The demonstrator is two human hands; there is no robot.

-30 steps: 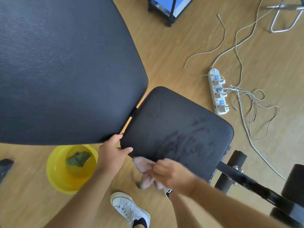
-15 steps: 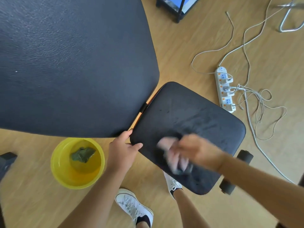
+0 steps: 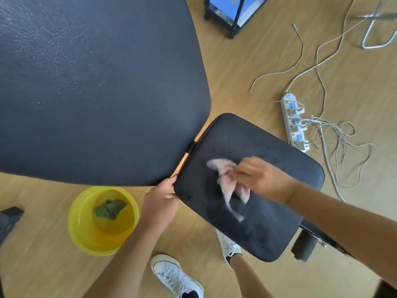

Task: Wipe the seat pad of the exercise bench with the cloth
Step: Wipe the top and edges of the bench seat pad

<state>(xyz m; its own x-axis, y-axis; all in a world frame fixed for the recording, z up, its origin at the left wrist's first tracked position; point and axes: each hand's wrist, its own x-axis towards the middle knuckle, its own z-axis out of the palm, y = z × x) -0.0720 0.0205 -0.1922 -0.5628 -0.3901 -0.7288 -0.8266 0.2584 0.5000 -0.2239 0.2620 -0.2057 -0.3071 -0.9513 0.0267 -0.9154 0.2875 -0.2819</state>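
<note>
Cloth (image 3: 227, 181) motion-blurred on seat pad (image 3: 268, 229)

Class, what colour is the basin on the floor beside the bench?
Yellow. The basin shows clearly in the head view, the only view, with a greenish cloth inside.

- I see a yellow basin (image 3: 86, 237) on the wooden floor (image 3: 257, 61), with a crumpled green rag (image 3: 110, 209) lying inside it.
- A white power strip (image 3: 294, 122) lies on the floor to the right, plugs in several sockets.
- White cables (image 3: 335, 134) trail from it in loose loops.
- Two white sneakers (image 3: 176, 276) stand at the bottom edge.
- I can make out a chrome tube frame (image 3: 373, 37) top right.
</note>
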